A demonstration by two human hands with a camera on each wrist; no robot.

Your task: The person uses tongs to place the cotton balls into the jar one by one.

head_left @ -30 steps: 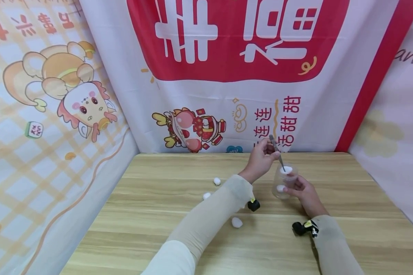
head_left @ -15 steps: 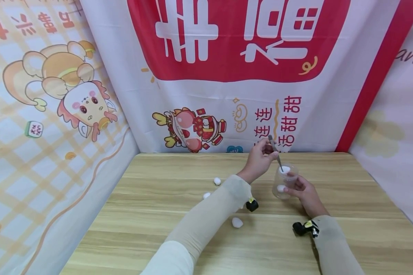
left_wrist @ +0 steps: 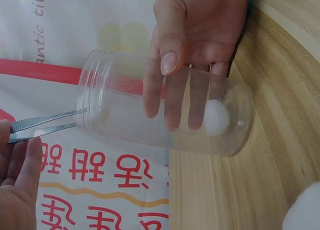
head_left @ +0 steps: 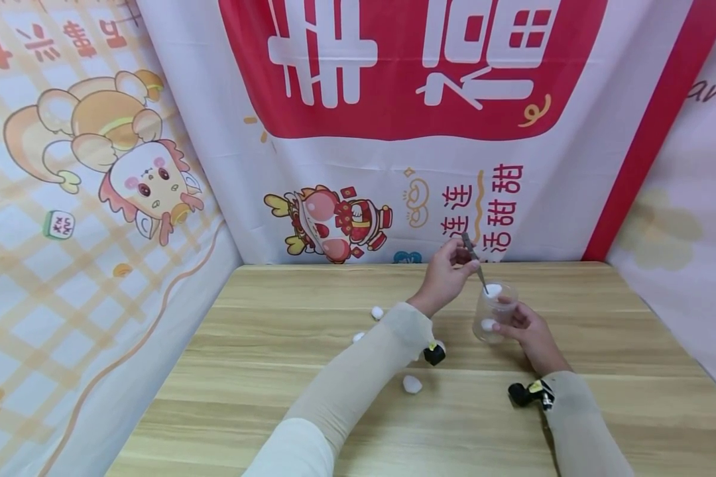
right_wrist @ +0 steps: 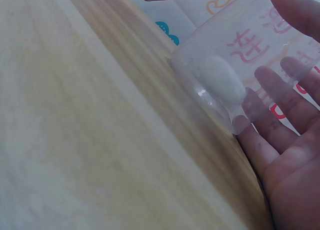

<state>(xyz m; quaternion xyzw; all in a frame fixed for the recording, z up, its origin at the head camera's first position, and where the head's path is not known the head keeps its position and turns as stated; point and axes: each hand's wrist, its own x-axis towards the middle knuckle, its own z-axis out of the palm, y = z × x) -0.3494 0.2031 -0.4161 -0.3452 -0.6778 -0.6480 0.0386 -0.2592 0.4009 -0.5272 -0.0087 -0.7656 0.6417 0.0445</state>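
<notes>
My left hand [head_left: 444, 275] pinches metal tweezers [head_left: 474, 260] with their tips down in the mouth of a clear plastic jar [head_left: 483, 311]. Just inside the mouth, at those tips, is a white cotton ball [head_left: 494, 289]. My right hand [head_left: 534, 338] grips the jar from the right, thumb on the near side and fingers behind the clear wall. Another cotton ball [left_wrist: 217, 118] lies at the jar's bottom in the left wrist view. In the right wrist view the jar's base [right_wrist: 210, 97] stands right at the table surface, and that same lower ball shows through the wall.
Loose cotton balls lie on the wooden table [head_left: 262, 371] left of the jar: a far one [head_left: 377, 313], one partly behind the left sleeve [head_left: 358, 337] and a near one [head_left: 412, 384]. A printed cloth backdrop [head_left: 334, 165] rises at the table's far edge.
My left hand and the tweezers have shifted slightly left, and the cotton ball at their tips sits a little higher and further left. The right hand and jar stay nearly still.
</notes>
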